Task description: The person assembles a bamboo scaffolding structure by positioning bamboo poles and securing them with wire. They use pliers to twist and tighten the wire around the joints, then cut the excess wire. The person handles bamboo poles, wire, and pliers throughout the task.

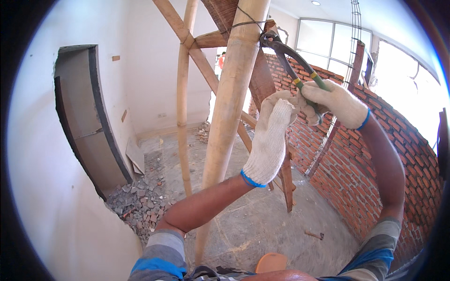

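Two long-handled pincers arms with green grips and yellow bands make up a pair of pincers (293,58), raised to the upper part of the view. Its dark jaws meet the tie wire (248,22) wound around a thick bamboo pole (229,98) where timber pieces cross it. My right hand (335,100), in a white knit glove with a blue cuff edge, is closed around the grips. My left hand (273,129), gloved alike, is curled against the lower handle, just right of the pole; its fingers are partly hidden.
A red brick wall (342,159) runs along the right, with a rebar column (323,147) in it. Thinner bamboo (183,107) and crossed timbers stand behind the pole. Rubble (145,203) lies by the doorway (89,117). A hammer (315,235) and an orange seat-like object (272,263) are below.
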{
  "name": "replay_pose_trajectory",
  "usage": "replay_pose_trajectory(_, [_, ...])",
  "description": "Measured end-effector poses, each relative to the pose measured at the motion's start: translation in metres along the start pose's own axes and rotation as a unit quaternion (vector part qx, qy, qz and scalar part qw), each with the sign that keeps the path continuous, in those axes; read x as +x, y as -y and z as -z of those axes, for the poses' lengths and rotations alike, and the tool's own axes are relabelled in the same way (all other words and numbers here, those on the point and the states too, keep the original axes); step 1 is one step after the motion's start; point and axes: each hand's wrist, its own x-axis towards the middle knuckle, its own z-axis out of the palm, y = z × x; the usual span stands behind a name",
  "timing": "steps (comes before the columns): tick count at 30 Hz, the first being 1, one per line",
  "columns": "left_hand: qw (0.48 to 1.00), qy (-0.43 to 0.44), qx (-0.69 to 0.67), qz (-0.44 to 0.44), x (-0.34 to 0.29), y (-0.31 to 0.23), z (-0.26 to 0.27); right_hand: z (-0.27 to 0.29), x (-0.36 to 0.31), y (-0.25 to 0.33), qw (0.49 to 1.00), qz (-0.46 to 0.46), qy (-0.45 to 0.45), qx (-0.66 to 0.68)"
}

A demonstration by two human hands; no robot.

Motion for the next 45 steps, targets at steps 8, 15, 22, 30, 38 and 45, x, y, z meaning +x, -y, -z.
replay_pose_trajectory(8, [0.99,0.074,-0.107,0.055,0.061,0.005,-0.033,0.086,0.018,-0.008,0.957,-0.091,0.173,0.216])
replay_pose_trajectory(15, [0.997,0.046,-0.065,-0.001,0.084,-0.004,-0.057,0.048,-0.024,0.035,0.939,-0.081,-0.076,-0.327])
replay_pose_trajectory(22, [0.993,-0.053,-0.103,0.024,0.076,-0.011,-0.083,-0.034,-0.06,0.007,0.69,0.135,-0.444,-0.556])
replay_pose_trajectory(30, [0.99,-0.002,-0.131,0.045,0.082,-0.01,-0.085,0.005,-0.038,0.011,0.817,0.172,-0.365,-0.411])
replay_pose_trajectory(38, [0.975,0.124,-0.163,0.085,0.079,-0.022,-0.077,0.044,-0.052,0.049,0.982,-0.042,-0.094,-0.157])
replay_pose_trajectory(45, [0.984,0.095,-0.104,0.107,0.063,-0.029,-0.065,0.012,-0.052,0.034,0.974,-0.057,-0.131,-0.174])
